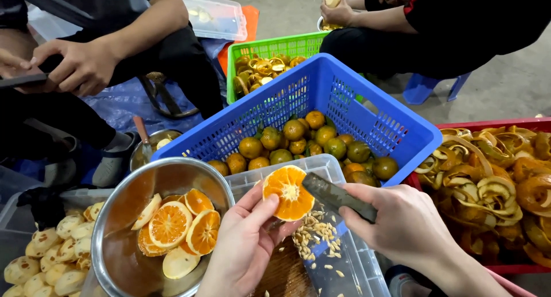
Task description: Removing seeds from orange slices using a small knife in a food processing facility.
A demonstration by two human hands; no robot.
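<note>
- While the left hand (244, 248) holds a halved orange (288, 192) cut face up, its grip is closed lightly round the rind, thumb and fingertips pinching the half from below.
- The right hand (402, 225) has its grip shut on a dark knife (337, 197), whose blade tip lies against the right edge of the orange half.
- The half sits above a clear plastic tray (350, 257) strewn with pale seeds (314, 236); what the brown patch under the left hand is, I cannot quite tell.
- Just left of the left hand stands a steel bowl (123, 216) holding several orange slices (172, 225), cut faces up.
- Beyond the hands, a blue crate (321, 96) holds whole small oranges (304, 139), some orange and some greenish.
- A green crate (270, 47) behind it holds curled peel.
- On the right, a red crate (519, 124) is heaped with long strips of orange peel (493, 182).
- At lower left, a clear tub (14, 211) holds peeled pale fruit (51, 251).
- Two other people sit opposite: one person's hand (77, 64) at upper left holds a dark flat object, another's hand (338, 12) at the top holds a peeled fruit.
</note>
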